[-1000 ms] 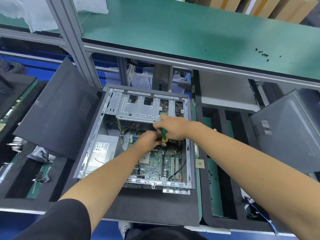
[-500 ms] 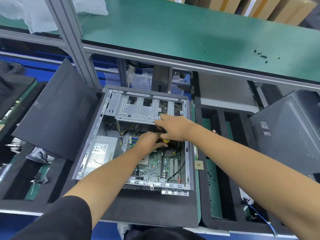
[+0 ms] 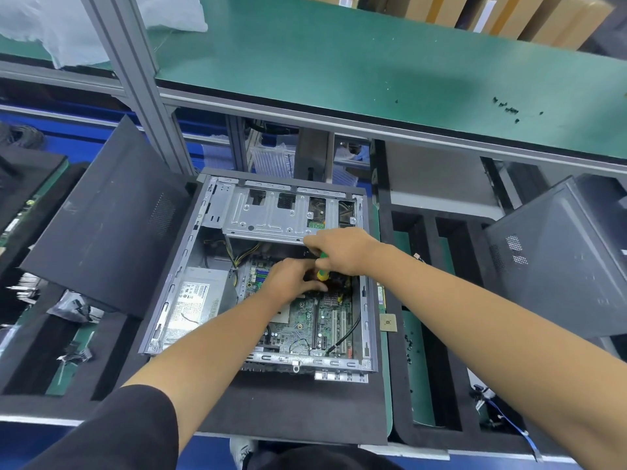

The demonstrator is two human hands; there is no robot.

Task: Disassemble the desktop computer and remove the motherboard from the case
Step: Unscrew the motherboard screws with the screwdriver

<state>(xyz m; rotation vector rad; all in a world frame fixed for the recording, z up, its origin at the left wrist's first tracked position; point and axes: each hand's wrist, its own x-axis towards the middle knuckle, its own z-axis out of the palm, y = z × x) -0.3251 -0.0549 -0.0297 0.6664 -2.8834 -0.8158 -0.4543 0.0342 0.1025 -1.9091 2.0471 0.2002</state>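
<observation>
Screwdriver (image 3: 322, 266) tip and motherboard (image 3: 305, 317) top — hidden beneath both hands.

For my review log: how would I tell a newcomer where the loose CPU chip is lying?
Start at the open computer case in the middle of the bench. Just outside its right wall, near the front corner, a small square chip lies flat on the green mat. Its gold-tan face sets it apart from the black foam trays alongside.

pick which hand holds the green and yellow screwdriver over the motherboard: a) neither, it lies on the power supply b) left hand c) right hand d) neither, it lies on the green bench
c: the right hand is wrapped around the green and yellow screwdriver handle, upright over the motherboard, while the left hand rests beside its lower end inside the case.
</observation>
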